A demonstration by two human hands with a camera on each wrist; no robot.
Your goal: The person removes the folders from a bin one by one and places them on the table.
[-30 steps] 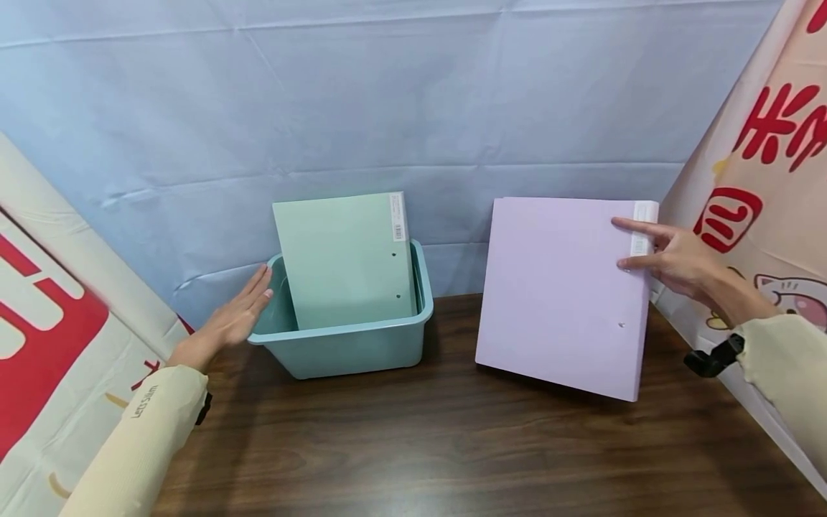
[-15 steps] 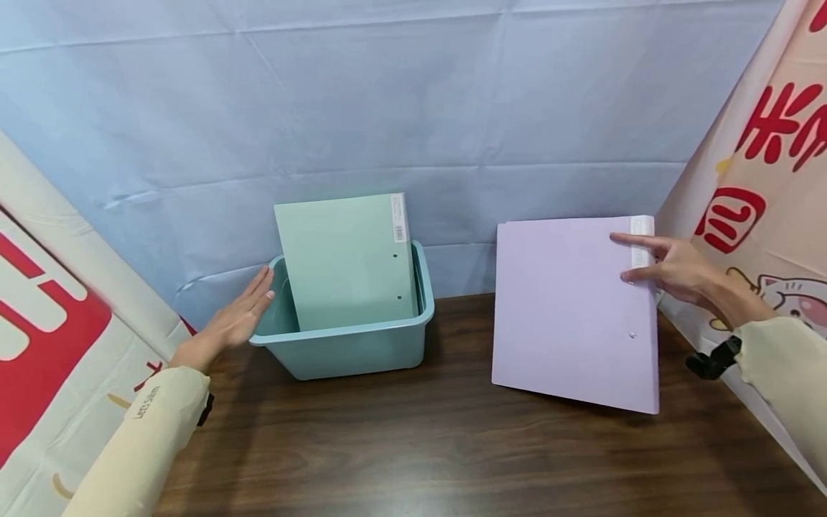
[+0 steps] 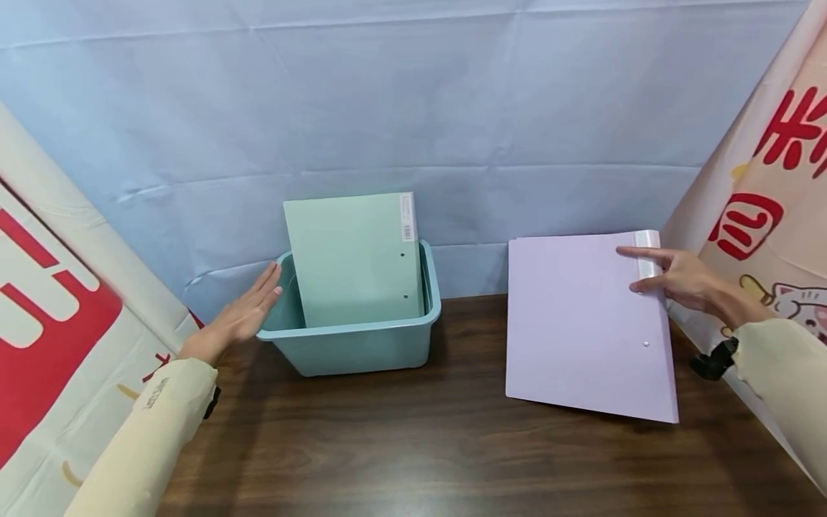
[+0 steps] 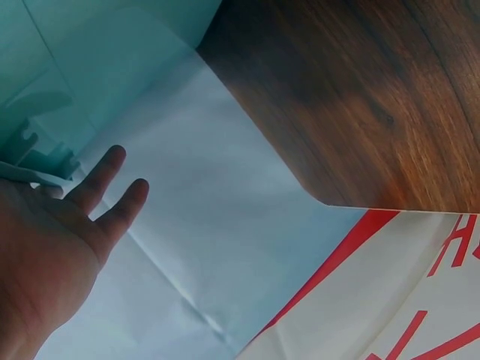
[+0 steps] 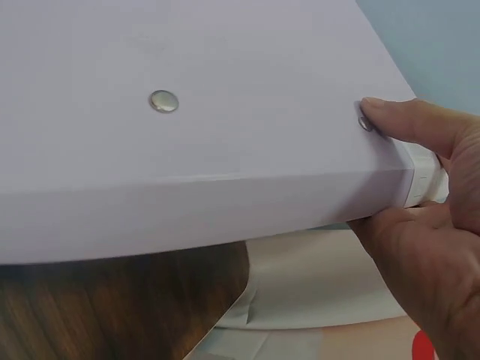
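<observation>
folder in lilac (image 3: 581, 323) lies between 3 and 4 o'clock in the head view, above the dark wooden counter (image 3: 413, 445); whether its lower edge touches the wood is unclear. the right hand (image 3: 688, 280) is at its 2 o'clock side, by the white label (image 3: 648, 266), the grip narrow and holding the folder. the right wrist view shows how: thumb on the cover, other fingers tucked below the spine. it also shows a round metal rivet (image 5: 163, 101) close up, with a second one partly under the thumb.

at the lilac folder's 9 o'clock is a blue-green tub (image 3: 352, 352), a green folder (image 3: 349, 258) standing in it and rising past the rim. the left hand (image 3: 235, 316) is at the tub's 9 o'clock end, grip wide, fingers stretched. only the left wrist view shows the notched moulding (image 4: 37, 154) under the rim there; the rim hides some of the fingers.
</observation>
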